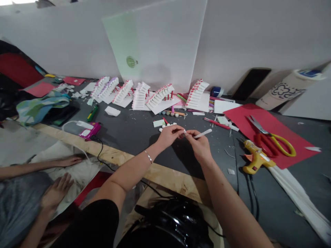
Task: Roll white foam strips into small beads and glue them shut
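Note:
Over the dark table, the fingertips of my left hand [170, 135] and my right hand [198, 143] meet around a small white piece [184, 131], mostly hidden by the fingers. My left hand is closed in a pinch on it. A narrow white strip [203, 133] sticks out to the right from between the closed fingers of my right hand. Just behind my left hand lie small white bits [160, 129] and a pale card piece [158, 123]. Farther back stands a row of small white stair-like models, some with red dots [198, 94], others with purple dots [108, 86].
On the right, scissors [271, 136] rest on red paper [248, 112], beside a yellow glue gun [256, 158] with a cable. A patterned tumbler [284, 89] and a phone [250, 82] stand against the wall. A magenta device [89, 131] sits left. Another person's hands [59, 187] are at lower left.

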{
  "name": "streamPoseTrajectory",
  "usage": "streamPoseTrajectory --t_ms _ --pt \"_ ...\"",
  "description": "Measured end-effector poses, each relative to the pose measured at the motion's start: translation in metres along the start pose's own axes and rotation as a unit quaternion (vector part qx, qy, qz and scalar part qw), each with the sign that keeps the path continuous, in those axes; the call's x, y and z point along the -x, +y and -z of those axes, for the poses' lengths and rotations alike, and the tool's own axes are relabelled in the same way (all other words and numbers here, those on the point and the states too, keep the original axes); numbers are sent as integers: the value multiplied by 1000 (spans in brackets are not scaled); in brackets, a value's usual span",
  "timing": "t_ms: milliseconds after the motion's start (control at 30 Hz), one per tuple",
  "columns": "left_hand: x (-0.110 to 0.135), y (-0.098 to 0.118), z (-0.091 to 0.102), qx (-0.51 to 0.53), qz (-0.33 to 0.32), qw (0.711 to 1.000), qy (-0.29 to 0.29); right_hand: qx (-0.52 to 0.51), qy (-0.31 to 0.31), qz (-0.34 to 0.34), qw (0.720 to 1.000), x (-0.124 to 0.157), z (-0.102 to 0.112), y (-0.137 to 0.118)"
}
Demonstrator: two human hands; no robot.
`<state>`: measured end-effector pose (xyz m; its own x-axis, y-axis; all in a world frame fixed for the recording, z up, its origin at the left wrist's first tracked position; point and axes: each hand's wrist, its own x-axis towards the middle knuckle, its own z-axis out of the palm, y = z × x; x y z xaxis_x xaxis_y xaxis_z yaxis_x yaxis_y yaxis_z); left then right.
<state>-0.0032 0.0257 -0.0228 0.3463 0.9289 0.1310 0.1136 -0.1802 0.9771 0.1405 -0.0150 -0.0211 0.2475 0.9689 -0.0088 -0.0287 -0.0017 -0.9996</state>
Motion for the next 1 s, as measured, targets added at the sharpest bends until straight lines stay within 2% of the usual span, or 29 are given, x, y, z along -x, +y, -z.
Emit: streamPoseTrajectory --t_ms 100,167,333,567,833,1000 --pt "4 1 -1 -94 -35 995 28 -10 4 -14 1000 1 0 3" --pt "5 1 -2 -179 -73 980 42 -35 2 -45 998 1 0 6" --pt "6 1 -3 -298 -139 944 27 -69 15 -86 994 0 -3 11" --pt "5 2 -5 -291 -168 942 0 -69 41 -76 994 -5 -4 11" --pt "5 4 1 -212 -73 975 -8 -1 8 -42 999 0 6 13" --pt "7 4 0 -238 -102 966 -5 67 13 22 997 -2 7 14"
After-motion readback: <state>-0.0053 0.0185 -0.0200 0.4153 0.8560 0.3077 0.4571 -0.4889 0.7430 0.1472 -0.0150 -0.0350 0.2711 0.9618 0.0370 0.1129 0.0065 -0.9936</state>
